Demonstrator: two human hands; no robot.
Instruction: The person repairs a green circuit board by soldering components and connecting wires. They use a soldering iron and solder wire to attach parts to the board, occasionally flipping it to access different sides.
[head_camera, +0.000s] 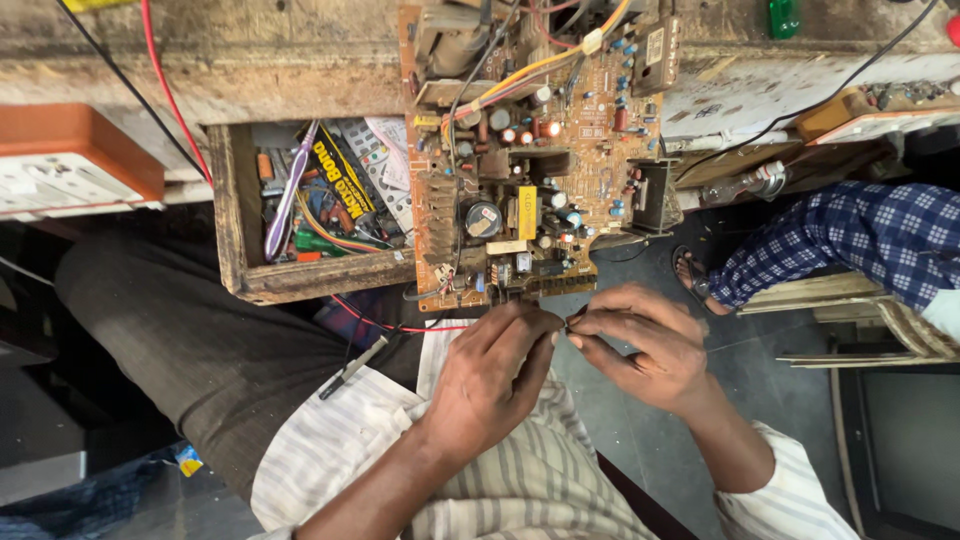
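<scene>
A large brown circuit board (530, 150) with capacitors, coils and coloured wires hangs over the near edge of a worn workbench (300, 70). Just below its near edge, my left hand (490, 375) and my right hand (645, 345) meet fingertip to fingertip, pinching a small dark part (574, 322) between them. The part is mostly hidden by my fingers. A red wire (390, 322) runs from under the board toward my left hand. A dark slim tool (352, 367) lies on my lap beside my left hand.
An open wooden drawer (235, 285) left of the board holds screwdrivers, remote controls and a glue tube. An orange-and-white box (70, 165) sits far left. Another person's leg in checked trousers (850, 240) and a sandalled foot (690, 275) are at right.
</scene>
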